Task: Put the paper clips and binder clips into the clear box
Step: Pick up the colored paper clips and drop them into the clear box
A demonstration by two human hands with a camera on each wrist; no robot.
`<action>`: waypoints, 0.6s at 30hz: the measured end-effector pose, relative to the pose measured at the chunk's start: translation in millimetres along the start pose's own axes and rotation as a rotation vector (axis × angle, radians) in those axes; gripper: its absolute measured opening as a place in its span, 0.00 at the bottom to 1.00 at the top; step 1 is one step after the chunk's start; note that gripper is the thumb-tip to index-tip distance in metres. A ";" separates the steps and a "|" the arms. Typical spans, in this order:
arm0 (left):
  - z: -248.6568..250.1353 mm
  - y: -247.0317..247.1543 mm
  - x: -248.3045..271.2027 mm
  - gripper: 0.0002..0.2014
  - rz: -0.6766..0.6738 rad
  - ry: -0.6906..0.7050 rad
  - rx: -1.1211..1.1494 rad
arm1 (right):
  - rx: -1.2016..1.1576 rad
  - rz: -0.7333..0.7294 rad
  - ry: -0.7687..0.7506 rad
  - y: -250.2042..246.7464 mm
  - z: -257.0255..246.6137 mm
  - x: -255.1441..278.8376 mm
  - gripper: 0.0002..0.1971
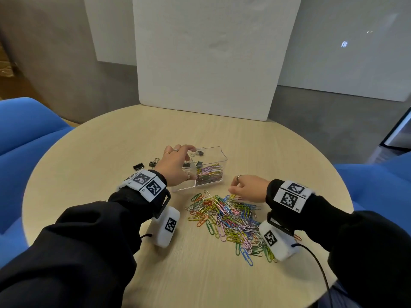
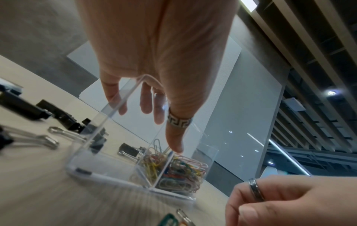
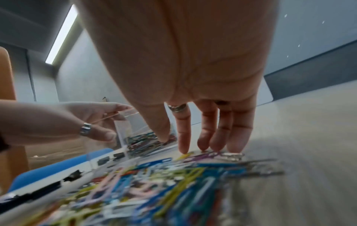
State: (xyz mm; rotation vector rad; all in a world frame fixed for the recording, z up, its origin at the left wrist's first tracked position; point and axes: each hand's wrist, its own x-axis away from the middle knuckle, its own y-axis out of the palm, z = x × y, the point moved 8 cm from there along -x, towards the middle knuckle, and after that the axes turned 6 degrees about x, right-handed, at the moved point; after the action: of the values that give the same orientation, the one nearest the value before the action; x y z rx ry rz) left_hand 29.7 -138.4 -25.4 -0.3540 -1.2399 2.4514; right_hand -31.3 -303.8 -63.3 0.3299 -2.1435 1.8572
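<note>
Many paper clips (image 1: 224,218) are still lying by the clear box (image 1: 209,165) my left hand (image 1: 175,165) is gripping, while my right hand's (image 1: 249,187) extended fingertips (image 3: 183,146) are pressing the heap, risking tangled clips spilling.

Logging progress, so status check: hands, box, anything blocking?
Left hand holds clear box rim. Right hand fingertips touch paper clips pile. Binder clips loose on table. Nothing blocking.
</note>
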 end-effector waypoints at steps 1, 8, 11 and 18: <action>-0.1 0.1 -0.1 0.35 0.001 -0.001 0.001 | -0.022 -0.010 -0.024 2.4 -6.6 1.2 0.20; -0.8 0.0 -0.6 0.35 0.006 -0.005 -0.001 | -0.114 -0.115 -0.118 11.2 -35.6 10.7 0.29; -1.2 0.0 -0.4 0.35 0.006 -0.002 0.000 | -0.112 -0.095 -0.132 15.2 -38.8 11.4 0.29; -1.4 -0.1 -0.2 0.35 0.005 -0.004 -0.003 | -0.119 -0.013 -0.172 8.8 -40.4 6.5 0.20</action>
State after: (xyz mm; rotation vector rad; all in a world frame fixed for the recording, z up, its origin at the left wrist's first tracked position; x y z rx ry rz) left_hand 30.5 -137.4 -26.1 -0.3533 -1.2456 2.4561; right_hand -37.8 -262.5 -63.9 0.4921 -2.3467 1.7414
